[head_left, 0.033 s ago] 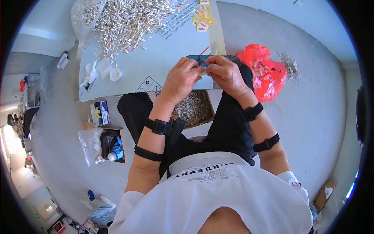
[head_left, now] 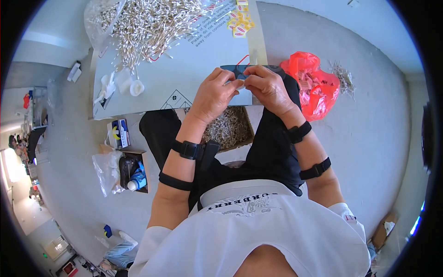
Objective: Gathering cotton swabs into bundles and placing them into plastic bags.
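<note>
Above the lap, the left hand (head_left: 214, 92) and right hand (head_left: 267, 87) pinch a small white piece (head_left: 239, 83) together; swabs (head_left: 152, 23) lie far left; red bag (head_left: 314, 83) right.

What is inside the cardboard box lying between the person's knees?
The cardboard box holds a heap of thin pale sticks. The left hand and forearm cover its left part; its bottom is hidden.

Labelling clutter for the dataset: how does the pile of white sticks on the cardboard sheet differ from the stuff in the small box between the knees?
The stick pile is white, loose and spread wide, spilling from a clear bag onto the cardboard sheet. The box holds duller, tan-grey bits, packed inside its walls and partly hidden by the left hand. The pile lies far from both hands; the box sits right under them. Both are heaps of many small thin pieces.
</note>
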Motion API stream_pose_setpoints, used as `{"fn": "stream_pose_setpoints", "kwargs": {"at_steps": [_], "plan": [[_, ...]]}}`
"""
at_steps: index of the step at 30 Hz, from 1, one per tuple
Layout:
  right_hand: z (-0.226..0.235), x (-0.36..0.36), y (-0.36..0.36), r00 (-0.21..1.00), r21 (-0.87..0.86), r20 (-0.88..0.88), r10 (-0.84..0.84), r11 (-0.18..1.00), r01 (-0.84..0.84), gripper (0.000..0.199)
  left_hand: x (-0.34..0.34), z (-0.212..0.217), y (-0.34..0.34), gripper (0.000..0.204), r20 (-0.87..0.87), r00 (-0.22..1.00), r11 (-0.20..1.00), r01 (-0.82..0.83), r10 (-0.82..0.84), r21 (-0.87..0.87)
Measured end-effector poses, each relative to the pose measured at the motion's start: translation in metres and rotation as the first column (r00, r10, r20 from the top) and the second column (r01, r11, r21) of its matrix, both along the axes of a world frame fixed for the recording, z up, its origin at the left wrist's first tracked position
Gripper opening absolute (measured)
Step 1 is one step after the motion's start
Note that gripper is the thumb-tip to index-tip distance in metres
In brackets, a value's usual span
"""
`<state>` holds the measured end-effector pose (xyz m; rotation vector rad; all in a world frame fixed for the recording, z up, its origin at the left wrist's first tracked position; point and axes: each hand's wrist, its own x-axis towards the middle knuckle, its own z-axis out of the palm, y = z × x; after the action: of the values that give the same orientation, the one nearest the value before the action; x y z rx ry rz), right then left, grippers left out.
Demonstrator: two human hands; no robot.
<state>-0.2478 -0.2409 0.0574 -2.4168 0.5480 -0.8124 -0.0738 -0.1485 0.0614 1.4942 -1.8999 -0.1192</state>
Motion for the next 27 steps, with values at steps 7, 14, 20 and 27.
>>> {"fn": "stream_pose_setpoints", "kwargs": {"at_steps": [7, 14, 20, 27], "plan": [[-0.006, 0.006, 0.001, 0.993, 0.201, 0.115, -0.025, 0.980, 0.001, 0.015, 0.006, -0.004, 0.005, 0.039, 0.088, 0.996, 1.000, 0.018, -0.020, 0.023], [-0.012, 0.005, 0.000, 0.987, 0.468, 0.124, -0.097, 0.883, 0.028, 0.021, 0.006, -0.002, 0.003, 0.047, 0.056, 0.997, 0.997, 0.042, -0.045, 0.060], [-0.012, 0.011, 0.004, 0.966, 0.501, 0.231, -0.121, 0.865, -0.012, 0.019, 0.011, -0.008, 0.004, 0.047, 0.041, 0.997, 0.993, 0.067, -0.071, 0.100], [-0.002, 0.010, 0.008, 0.988, 0.415, 0.143, -0.061, 0.910, -0.004, 0.025, 0.008, -0.012, 0.009, 0.045, -0.044, 0.999, 0.997, 0.026, -0.023, 0.076]]}}
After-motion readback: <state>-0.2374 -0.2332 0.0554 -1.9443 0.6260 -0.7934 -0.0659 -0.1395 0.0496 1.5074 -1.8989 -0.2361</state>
